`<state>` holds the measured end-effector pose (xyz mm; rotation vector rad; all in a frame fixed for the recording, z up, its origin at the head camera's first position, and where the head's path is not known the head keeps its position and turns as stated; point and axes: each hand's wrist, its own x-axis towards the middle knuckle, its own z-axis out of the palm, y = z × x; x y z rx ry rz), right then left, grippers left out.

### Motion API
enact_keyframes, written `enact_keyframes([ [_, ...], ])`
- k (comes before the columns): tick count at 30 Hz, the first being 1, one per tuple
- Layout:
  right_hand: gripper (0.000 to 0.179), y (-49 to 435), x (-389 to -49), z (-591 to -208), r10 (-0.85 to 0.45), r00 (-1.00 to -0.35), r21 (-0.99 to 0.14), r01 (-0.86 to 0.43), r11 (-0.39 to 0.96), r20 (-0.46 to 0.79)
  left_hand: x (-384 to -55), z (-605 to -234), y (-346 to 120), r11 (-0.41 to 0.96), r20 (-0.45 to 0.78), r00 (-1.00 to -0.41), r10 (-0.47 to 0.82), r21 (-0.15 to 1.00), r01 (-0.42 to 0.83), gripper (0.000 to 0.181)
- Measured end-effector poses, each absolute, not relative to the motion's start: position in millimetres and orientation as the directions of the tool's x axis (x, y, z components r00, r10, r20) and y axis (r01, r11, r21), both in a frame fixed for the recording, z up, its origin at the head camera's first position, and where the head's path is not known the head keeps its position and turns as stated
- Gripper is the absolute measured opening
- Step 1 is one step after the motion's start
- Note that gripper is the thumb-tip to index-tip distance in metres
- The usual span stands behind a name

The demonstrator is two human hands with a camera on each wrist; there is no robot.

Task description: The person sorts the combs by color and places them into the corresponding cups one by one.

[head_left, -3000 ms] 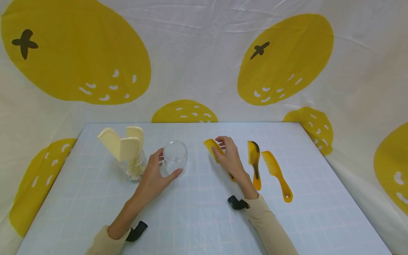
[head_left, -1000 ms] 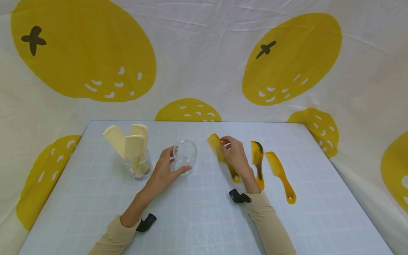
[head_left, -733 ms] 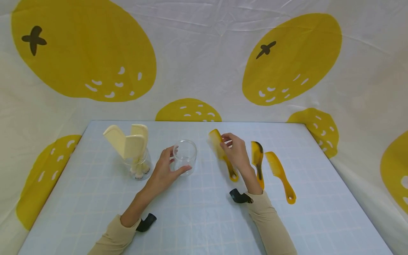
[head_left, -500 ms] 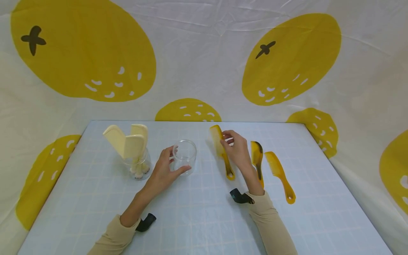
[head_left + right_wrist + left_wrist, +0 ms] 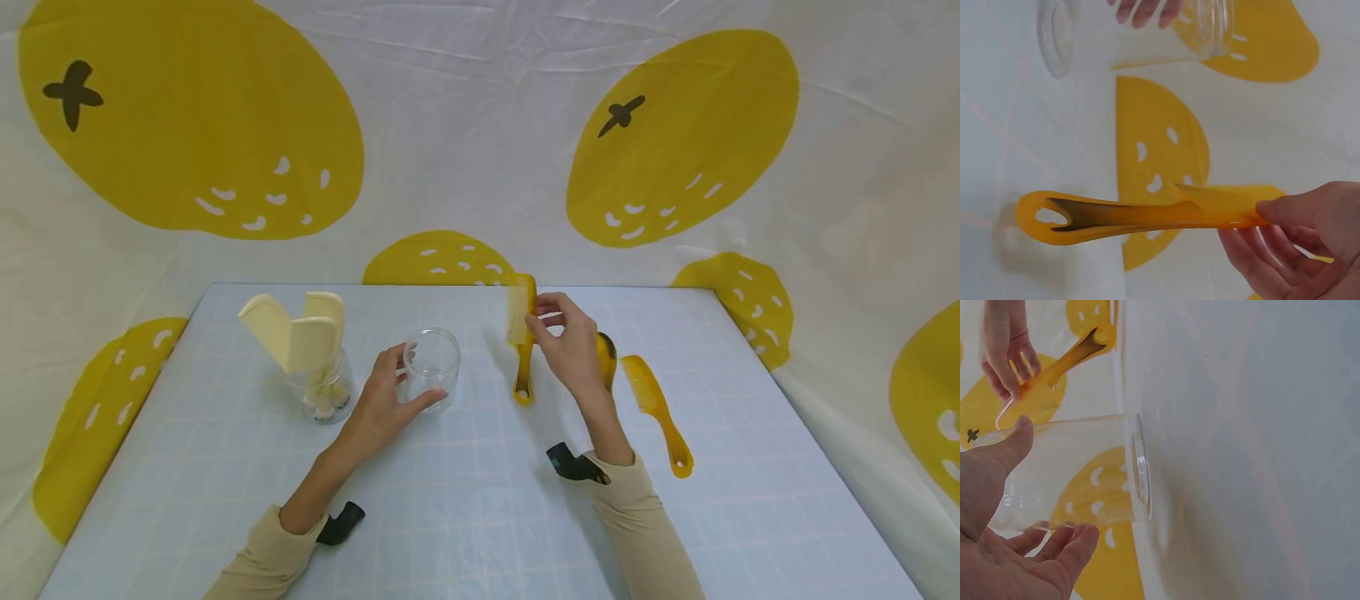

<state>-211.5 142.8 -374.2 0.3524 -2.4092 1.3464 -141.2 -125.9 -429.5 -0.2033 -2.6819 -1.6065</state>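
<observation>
My left hand (image 5: 378,404) grips an upright clear glass jar (image 5: 432,367), thumb on the near side and fingers on the far side. Nothing shows inside the jar. To its right, my right hand (image 5: 570,342) pinches a yellow comb (image 5: 523,377) by its toothed part, thumb against fingers. The comb is raised, with its teeth to the left and its handle pointing down. In the right wrist view, dark streaking marks the handle (image 5: 1116,215), which has a hole at its end. Behind the right hand lies a yellow-and-black comb (image 5: 608,358), partly hidden.
Another yellow comb (image 5: 662,414) lies farther right on the pale checked table (image 5: 465,517). Left of the left hand stands a second glass jar (image 5: 341,392) holding several cream utensils (image 5: 311,340) with broad flat heads. A white cloth with yellow fruit shapes hangs behind.
My right hand has taken hold of the comb, lifted it from the table and turned it more upright. The left hand has stayed round the jar, shifting little.
</observation>
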Motion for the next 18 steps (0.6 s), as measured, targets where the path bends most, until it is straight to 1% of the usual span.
enact_keyframes([
  [6, 0.027, 145.3, -207.8, -364.6, 0.003, -0.895, -0.807, -0.401, 0.433, 0.446, -141.9, -430.7, -126.5, 0.471, 0.071, -0.992, 0.109, 0.874, 0.114, 0.090],
  [18, 0.031, 145.4, -202.4, -351.7, 0.063, -0.850, -0.832, -0.492, 0.256, 0.522, -142.5, -430.3, -126.3, 0.480, 0.058, -0.992, 0.109, 0.871, 0.104, 0.090],
])
